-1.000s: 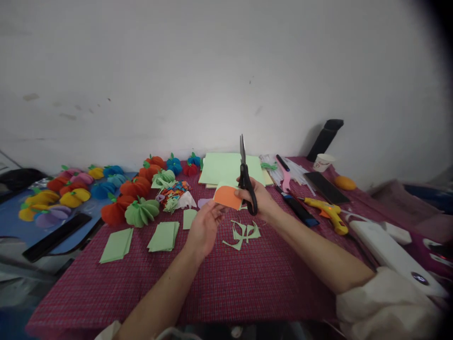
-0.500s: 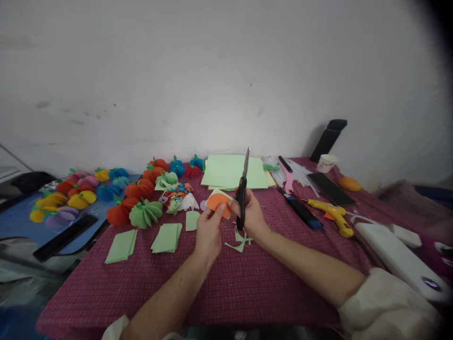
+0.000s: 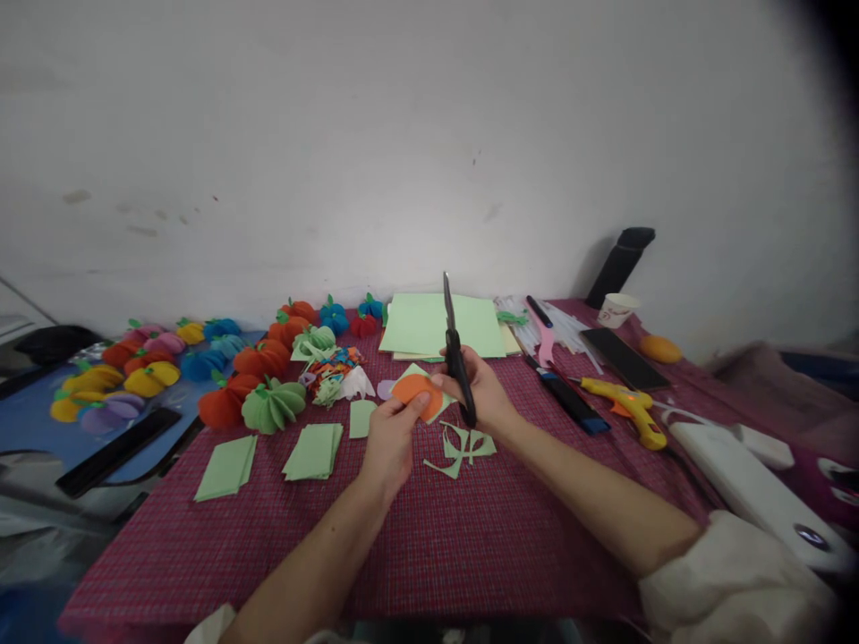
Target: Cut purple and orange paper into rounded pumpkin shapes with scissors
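My left hand pinches an orange paper shape that lies against a light green paper piece. Black-handled scissors are in my right hand, blades pointing up and away from me. The right thumb reaches to the edge of the orange paper. Below the hands, green paper offcuts lie on the cloth. To the left are a single green piece with a rounded corner and two stacks of green rectangles, one nearer and one farther left.
Paper pumpkins in several colours crowd the left, beside a heap of scraps. Green sheets lie at the back. On the right are a yellow glue gun, a phone, a paper cup and a white device.
The scissors have swung from tilting right to tilting left. The orange paper has turned in my fingers, and another green offcut now shows on the cloth below.
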A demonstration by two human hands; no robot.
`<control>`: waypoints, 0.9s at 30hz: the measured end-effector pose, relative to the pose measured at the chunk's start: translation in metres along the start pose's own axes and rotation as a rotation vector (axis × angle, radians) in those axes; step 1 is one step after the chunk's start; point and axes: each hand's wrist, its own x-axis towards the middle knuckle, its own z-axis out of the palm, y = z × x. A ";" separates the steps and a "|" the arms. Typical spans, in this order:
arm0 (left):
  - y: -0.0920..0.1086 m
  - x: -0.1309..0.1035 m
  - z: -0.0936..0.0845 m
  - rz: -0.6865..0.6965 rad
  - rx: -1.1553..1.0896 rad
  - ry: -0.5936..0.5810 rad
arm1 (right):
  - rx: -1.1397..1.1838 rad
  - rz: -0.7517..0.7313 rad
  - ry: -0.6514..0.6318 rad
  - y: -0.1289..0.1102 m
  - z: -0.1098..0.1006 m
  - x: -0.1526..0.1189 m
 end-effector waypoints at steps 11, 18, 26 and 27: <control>-0.001 -0.005 0.001 -0.093 0.135 -0.105 | -0.104 0.070 -0.207 -0.012 -0.023 0.007; 0.000 -0.006 0.001 -0.083 0.156 -0.110 | -0.130 0.068 -0.201 -0.016 -0.019 0.007; -0.003 -0.005 -0.001 -0.059 0.153 -0.113 | -0.158 0.016 -0.180 -0.013 -0.017 0.007; -0.003 -0.004 -0.001 -0.057 0.156 -0.118 | -0.159 0.014 -0.176 -0.012 -0.017 0.006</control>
